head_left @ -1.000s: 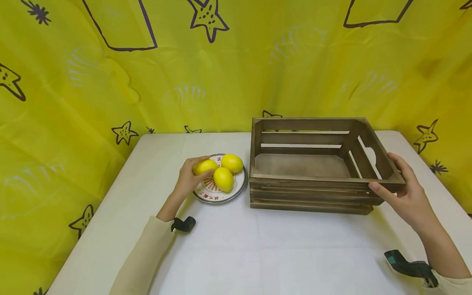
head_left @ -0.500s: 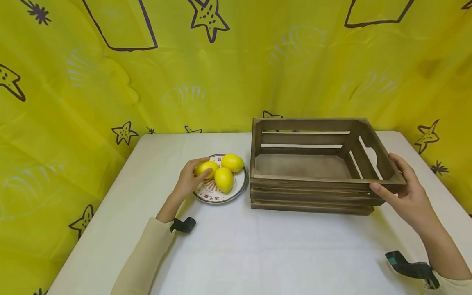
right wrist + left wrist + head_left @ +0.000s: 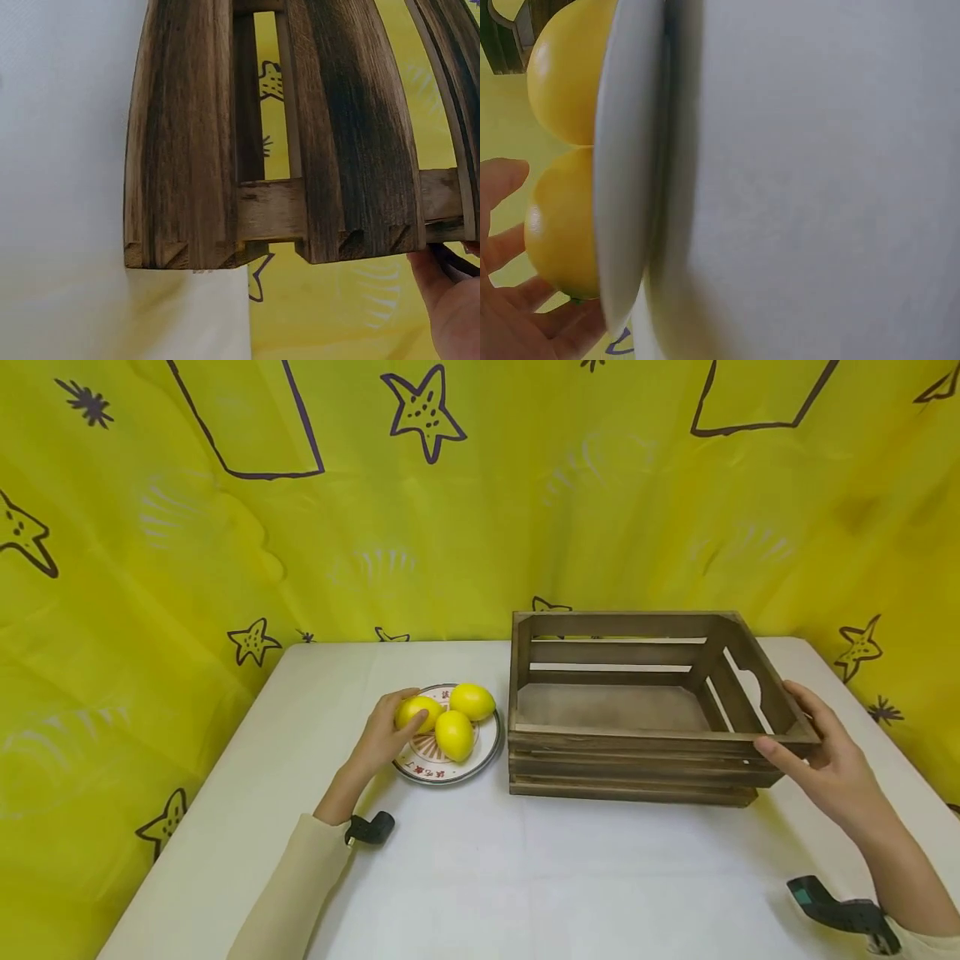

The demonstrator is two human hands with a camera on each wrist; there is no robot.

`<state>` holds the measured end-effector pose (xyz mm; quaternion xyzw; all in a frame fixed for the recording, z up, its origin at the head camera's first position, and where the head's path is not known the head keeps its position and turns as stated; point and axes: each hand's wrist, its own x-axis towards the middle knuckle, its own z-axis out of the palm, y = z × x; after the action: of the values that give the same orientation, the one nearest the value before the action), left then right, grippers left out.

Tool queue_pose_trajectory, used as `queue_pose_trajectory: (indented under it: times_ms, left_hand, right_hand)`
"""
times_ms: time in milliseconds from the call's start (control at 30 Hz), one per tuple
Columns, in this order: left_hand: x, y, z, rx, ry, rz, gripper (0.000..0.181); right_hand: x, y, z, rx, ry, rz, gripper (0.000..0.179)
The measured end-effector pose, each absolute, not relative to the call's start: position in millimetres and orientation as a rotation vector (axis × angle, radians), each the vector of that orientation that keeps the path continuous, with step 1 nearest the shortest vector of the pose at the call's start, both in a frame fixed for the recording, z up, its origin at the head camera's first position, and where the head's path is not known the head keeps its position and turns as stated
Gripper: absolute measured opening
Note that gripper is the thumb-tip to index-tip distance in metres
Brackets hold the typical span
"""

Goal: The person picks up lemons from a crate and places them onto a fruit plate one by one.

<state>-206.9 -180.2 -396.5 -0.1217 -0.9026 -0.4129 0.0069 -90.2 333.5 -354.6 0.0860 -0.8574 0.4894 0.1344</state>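
Note:
In the head view, my left hand point(image 3: 382, 731) curls round the left one of three lemons point(image 3: 418, 715) on a white plate point(image 3: 480, 752) with red markings. The left wrist view shows fingers against the side of this lemon point(image 3: 561, 225) and the thumb standing slightly off it. The other two lemons, one at the back point(image 3: 472, 702) and one in front point(image 3: 454, 737), lie beside it. My right hand point(image 3: 840, 760) grips the right end of a brown slatted wooden crate point(image 3: 645, 768), thumb at its front corner. Part of the right fingers is hidden behind the crate's end.
The crate stands just right of the plate, with its bare floor point(image 3: 611, 706) visible. A white cloth covers the table point(image 3: 585, 877). Behind it hangs a yellow curtain point(image 3: 480, 527) with drawn stars. Dark bands point(image 3: 840, 906) with cameras sit on both wrists.
The head view has tilted up a little, so the scene sits slightly lower. Both hands keep nearly the same places at the lemon and the crate.

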Motion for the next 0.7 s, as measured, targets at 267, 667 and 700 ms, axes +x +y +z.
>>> queue_pose_trajectory:
  times_ms: [267, 667, 700]
  left_hand:
    - [-213.9, -189.0, -370.3, -0.430, -2.831, -1.230, 0.058]
    - [-199.8, -154.4, -339.8, -0.575, -2.851, -0.774, 0.091]
    - [-197.1, -150.6, -338.0, -0.599, -2.847, -0.743, 0.092]
  right_hand:
    - [-100.9, 323.4, -335.0, 0.188, -2.371, 1.338, 0.066]
    - [-121.0, 296.9, -294.7, 0.251, -2.828, 0.574, 0.075]
    - [-122.1, 293.9, -293.4, 0.226, -2.859, 0.542, 0.079]
